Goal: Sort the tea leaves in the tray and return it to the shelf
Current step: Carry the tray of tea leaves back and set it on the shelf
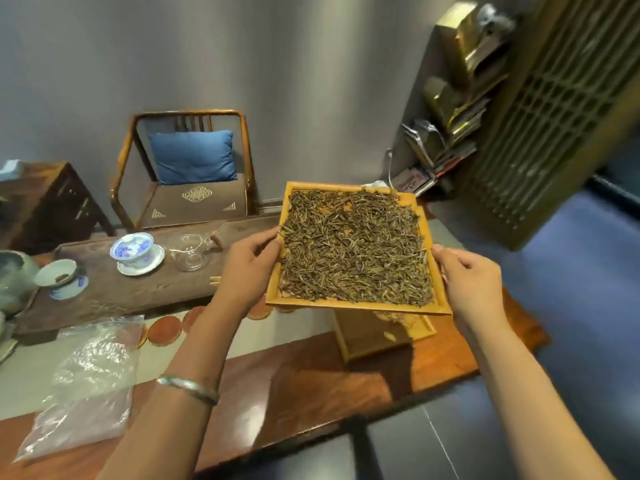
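Wooden table [311, 379] below, both hands gripping tray [356, 306] of tea leaves [353, 247], seemingly level

Two trays [356, 308] [349, 348], one chair [187, 168], two white-and-blue cups [133, 249] [57, 273], one plastic bag [86, 386].

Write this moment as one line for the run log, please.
phase: carry | tray: lifted above table, tea leaves spread inside | left hand: grips left edge | right hand: grips right edge

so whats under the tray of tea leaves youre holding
A second bamboo tray sits on the wooden table beneath the held tray. Most of it shows, with a few stray leaves; its far part is covered.
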`<control>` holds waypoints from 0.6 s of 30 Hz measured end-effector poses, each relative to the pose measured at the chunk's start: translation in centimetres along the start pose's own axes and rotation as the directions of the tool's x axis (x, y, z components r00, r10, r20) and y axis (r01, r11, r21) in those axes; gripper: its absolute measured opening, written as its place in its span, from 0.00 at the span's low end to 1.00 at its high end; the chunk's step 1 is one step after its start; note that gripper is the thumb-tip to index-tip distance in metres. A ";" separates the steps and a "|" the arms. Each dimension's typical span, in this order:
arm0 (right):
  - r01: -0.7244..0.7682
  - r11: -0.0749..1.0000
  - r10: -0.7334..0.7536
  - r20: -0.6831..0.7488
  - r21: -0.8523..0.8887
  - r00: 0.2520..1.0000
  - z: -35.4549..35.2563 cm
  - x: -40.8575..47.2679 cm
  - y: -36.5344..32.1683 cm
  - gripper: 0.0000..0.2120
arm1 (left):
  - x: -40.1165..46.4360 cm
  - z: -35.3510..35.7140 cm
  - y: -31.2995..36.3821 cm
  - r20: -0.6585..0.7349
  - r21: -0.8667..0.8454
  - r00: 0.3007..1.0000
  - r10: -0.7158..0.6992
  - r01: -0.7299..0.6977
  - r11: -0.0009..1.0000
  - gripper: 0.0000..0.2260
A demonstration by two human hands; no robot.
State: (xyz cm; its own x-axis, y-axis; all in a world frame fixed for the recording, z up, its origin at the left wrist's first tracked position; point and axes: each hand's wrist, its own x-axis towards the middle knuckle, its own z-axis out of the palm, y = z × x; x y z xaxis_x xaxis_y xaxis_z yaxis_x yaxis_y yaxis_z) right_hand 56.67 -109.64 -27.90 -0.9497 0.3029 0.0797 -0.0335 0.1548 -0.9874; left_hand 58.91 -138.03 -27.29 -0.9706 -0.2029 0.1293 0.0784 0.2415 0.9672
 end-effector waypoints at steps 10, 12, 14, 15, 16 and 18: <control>0.035 0.995 -0.073 -0.473 -0.088 0.878 -13.5 -3.3 -3.8 0.18 | 3.5 12.7 7.1 0.400 0.030 0.904 0.153 -0.180 0.983 0.14; -0.002 0.995 -0.055 -0.566 -0.099 0.822 -16.1 -5.2 -4.0 0.18 | 3.4 15.9 8.3 0.481 -0.004 0.853 0.202 -0.228 0.974 0.13; -0.024 0.996 -0.038 -0.660 -0.085 0.750 -18.5 -7.8 -4.3 0.17 | 2.5 19.1 10.0 0.568 -0.070 0.781 0.260 -0.269 0.960 0.14; -0.031 0.996 -0.037 -0.712 -0.082 0.701 -19.7 -9.4 -4.5 0.17 | 1.6 20.7 10.9 0.615 -0.108 0.733 0.291 -0.287 0.952 0.15; -0.040 0.996 -0.037 -0.764 -0.082 0.645 -20.8 -11.2 -4.8 0.16 | 0.5 22.2 11.9 0.658 -0.144 0.684 0.314 -0.294 0.945 0.17; -0.066 0.993 -0.046 -0.851 -0.094 0.524 -22.7 -15.3 -5.3 0.12 | -1.9 25.5 13.1 0.728 -0.211 0.591 0.348 -0.289 0.934 0.16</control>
State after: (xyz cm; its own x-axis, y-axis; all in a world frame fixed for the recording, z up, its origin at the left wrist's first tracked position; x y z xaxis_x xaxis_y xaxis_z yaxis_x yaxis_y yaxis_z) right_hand 78.45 -93.79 -20.75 -0.2307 0.9515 0.2036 0.0583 0.2224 -0.9732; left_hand 56.02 -110.25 -20.41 -0.7121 0.6546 0.2537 0.4021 0.0840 0.9117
